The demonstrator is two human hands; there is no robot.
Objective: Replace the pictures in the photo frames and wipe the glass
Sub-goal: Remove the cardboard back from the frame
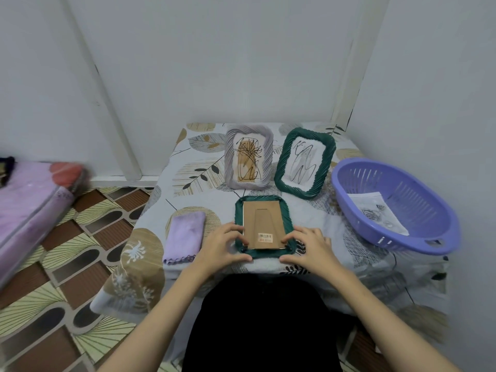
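A dark green photo frame [239, 210] lies face down near the table's front edge, its brown cardboard back [261, 221] with a barcode sticker facing up. My left hand [222, 245] grips its lower left corner, thumb under the front rim and fingers curled onto the backing. My right hand [306, 247] grips the lower right corner the same way. Behind it stand a grey frame [249, 157] and a second green frame [304, 163], each upright with a line drawing. A folded lilac cloth [185, 236] lies to the left of the face-down frame.
A purple plastic basket [397, 205] at the right of the table holds a printed picture [378, 213]. The table wears a leaf-patterned cloth [193, 170] and stands in a wall corner. A pink mattress [29, 205] lies on the patterned floor to the left.
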